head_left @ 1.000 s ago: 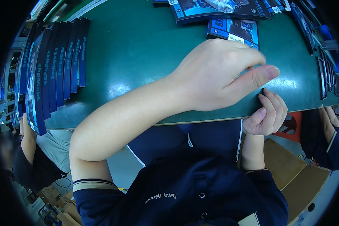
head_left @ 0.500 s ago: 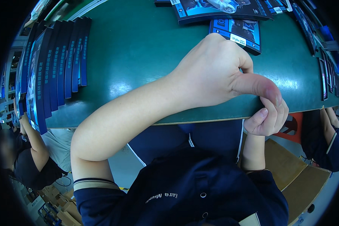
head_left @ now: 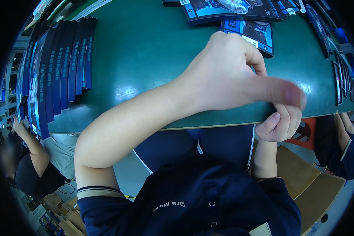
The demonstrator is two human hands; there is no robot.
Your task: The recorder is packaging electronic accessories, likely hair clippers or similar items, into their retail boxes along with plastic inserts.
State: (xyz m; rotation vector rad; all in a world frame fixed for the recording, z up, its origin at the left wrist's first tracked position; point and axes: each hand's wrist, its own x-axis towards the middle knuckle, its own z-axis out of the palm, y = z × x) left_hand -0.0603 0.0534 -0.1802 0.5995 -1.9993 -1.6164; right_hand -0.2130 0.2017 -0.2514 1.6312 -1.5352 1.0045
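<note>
Above the green table (head_left: 141, 51), near its front edge, my left hand (head_left: 228, 74) has its fingers curled under and its thumb stretched to the right. The thumb tip is smeared by motion; its palm side is hidden, and nothing shows sticking out of it. Lower right, at the table edge, my right hand (head_left: 279, 125) is closed in a loose fist with the thumb against the fingers. The left thumb overlaps the right fingertips; I cannot tell whether they touch. Just beyond my left hand lies a flat dark-blue printed box (head_left: 259, 33).
A row of upright dark-blue boxes (head_left: 61, 67) stands at the left. A larger printed box (head_left: 232, 11) lies at the far side. More boxes (head_left: 338, 82) line the right edge. Persons sit at left (head_left: 31, 161) and right (head_left: 338, 145). A cardboard carton (head_left: 318, 192) is at lower right.
My left thumb has swung a little to the right and blurs. My right hand stays in place. The person on the left has moved an arm slightly.
</note>
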